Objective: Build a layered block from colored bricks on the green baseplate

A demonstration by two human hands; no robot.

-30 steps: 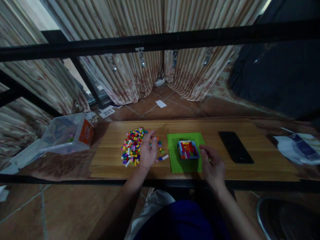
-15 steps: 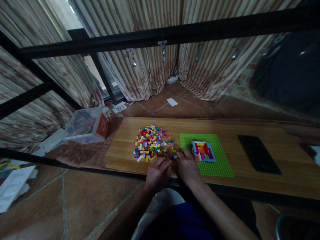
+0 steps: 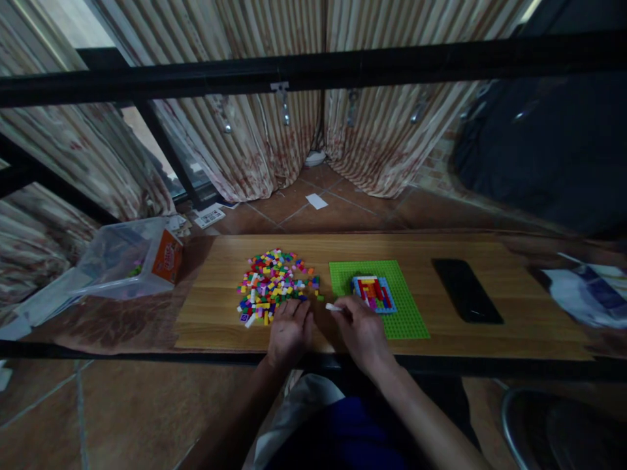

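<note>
A white building brick is pinched between the thumb and fingers of my right hand, just left of the block build. My left hand rests at the near right edge of a pile of small coloured bricks; its fingers are bent and close together, and whatever is under them is hidden. On the green baseplate sits a low rectangular build with a light blue and white border and red, orange and pink bricks inside. My right fingers partly cover its near left corner.
A dark phone-like slab lies on the wooden table, right of the baseplate. Beyond the table's left end stands a clear plastic box with an orange label. Off the right end is a white and blue packet. A black bar crosses above.
My right hand now shows a white brick clearly in its fingertips. The hands have moved slightly apart, the left one nearer the pile. The whole view has swung to the right.
</note>
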